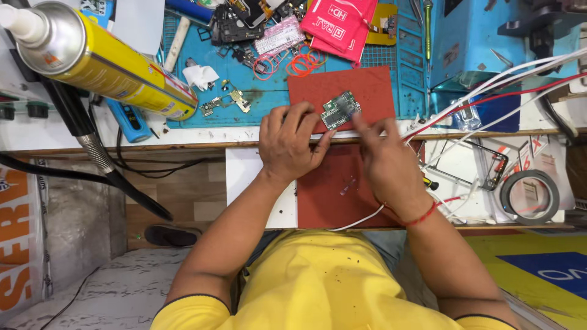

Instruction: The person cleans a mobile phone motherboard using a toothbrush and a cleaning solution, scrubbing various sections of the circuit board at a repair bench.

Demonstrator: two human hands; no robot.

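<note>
Pinching circuit board (340, 110) both hands: left (292, 146), right (382, 160); red mat (367, 91) near bench edge.

The circuit board (340, 110) is green with silvery patches, held over a dull red mat (361, 91). A second mat (333, 195) below is the same red. The work mat (269, 91) behind is bright blue with a grid pattern. The spray can (104, 61) is yellow with a white nozzle. The packets (339, 21) are pink with white marks. The rubber bands (293, 62) look orange and red, perhaps pink too. The shirt (312, 281) is yellow, finely speckled. The wrist thread (419, 218) is red. The tape roll (529, 197) is grey.
</note>
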